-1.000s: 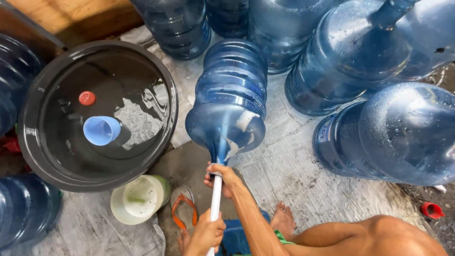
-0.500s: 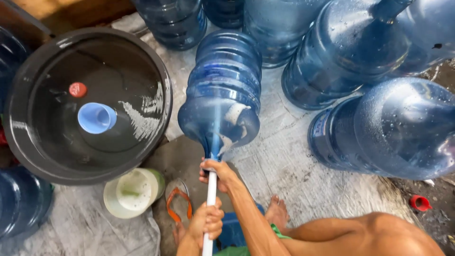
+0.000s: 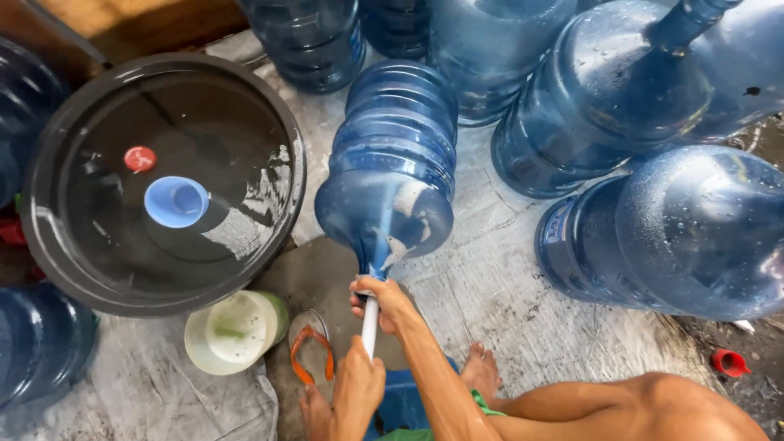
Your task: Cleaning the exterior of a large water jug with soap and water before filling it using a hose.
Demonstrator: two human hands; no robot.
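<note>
A large blue water jug [image 3: 392, 163] lies on its side on the wet concrete, its neck pointing toward me. A white stick handle [image 3: 370, 325] runs into its mouth. My right hand [image 3: 388, 300] is wrapped around the neck and the handle at the jug's mouth. My left hand [image 3: 358, 385] grips the same handle lower down, close to my body. My bare feet [image 3: 480, 369] rest on the ground beside a blue stool [image 3: 400, 400].
A black round basin [image 3: 278, 122] of water at the left holds a floating blue cup [image 3: 175, 201] and a red cap [image 3: 140, 158]. A white-green tub [image 3: 233, 331] and an orange sandal [image 3: 310, 351] lie near. Several blue jugs [image 3: 678, 237] crowd the back and right.
My left hand has slid slightly up the white handle toward the jug. My right hand stays at the jug's mouth, and the jug has not moved.
</note>
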